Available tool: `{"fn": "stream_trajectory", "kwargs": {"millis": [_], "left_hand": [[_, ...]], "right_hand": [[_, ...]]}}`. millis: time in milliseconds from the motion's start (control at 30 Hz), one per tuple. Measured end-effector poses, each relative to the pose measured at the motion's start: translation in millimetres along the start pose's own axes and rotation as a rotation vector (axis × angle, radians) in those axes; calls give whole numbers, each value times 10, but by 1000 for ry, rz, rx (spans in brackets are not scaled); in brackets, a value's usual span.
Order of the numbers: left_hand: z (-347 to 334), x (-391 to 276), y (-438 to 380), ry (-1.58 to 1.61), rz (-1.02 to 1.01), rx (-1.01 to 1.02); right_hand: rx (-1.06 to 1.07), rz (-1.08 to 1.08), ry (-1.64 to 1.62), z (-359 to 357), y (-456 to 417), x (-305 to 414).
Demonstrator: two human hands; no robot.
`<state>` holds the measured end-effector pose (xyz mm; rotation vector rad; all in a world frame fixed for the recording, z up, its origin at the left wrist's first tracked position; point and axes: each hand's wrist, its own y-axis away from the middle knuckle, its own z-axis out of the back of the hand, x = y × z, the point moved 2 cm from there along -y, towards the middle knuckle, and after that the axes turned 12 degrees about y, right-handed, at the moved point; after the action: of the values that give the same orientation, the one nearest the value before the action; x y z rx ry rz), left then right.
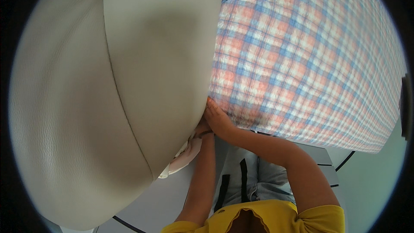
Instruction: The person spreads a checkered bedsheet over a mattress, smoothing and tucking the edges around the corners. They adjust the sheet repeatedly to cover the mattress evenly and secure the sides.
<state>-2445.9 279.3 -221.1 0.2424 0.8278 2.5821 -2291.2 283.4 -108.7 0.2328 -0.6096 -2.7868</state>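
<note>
A large padded panel in beige leather or imitation leather (158, 71) fills the left half, with a dark seam across it. Against its right side lies a thick mattress or pad in pink, blue and white plaid cloth (284, 58). At the near end of the line where they meet is my right hand (219, 119), its fingers together and their tips at the gap. Just left of and below it, my left hand (202, 127) is mostly hidden by the beige panel and my right hand. A dark band circles the left wrist. What the left hand touches cannot be seen.
A bundle of pale pink and cream cloth (186, 158) shows under the panel's near edge. Grey drawer-like furniture (313, 153) stands below the plaid mattress. A black cable (345, 161) runs at the right, another (127, 224) at the lower left. A dark object (405, 106) is at the right rim.
</note>
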Motion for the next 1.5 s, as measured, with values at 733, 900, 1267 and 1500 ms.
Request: {"fn": "stream_trajectory", "kwargs": {"millis": [733, 900, 1267, 1500], "left_hand": [[-379, 438, -349, 789, 261, 261], [-105, 238, 122, 998, 382, -55], [1871, -2592, -384, 967, -544, -371], [1966, -3358, -1227, 247, -1022, -258]], "right_hand": [[-335, -3, -210, -424, 21, -82], [-558, -87, -581, -400, 264, -663], [-485, -1010, -406, -887, 1046, -2338], [-355, -1289, -404, -1248, 1142, -2491]]}}
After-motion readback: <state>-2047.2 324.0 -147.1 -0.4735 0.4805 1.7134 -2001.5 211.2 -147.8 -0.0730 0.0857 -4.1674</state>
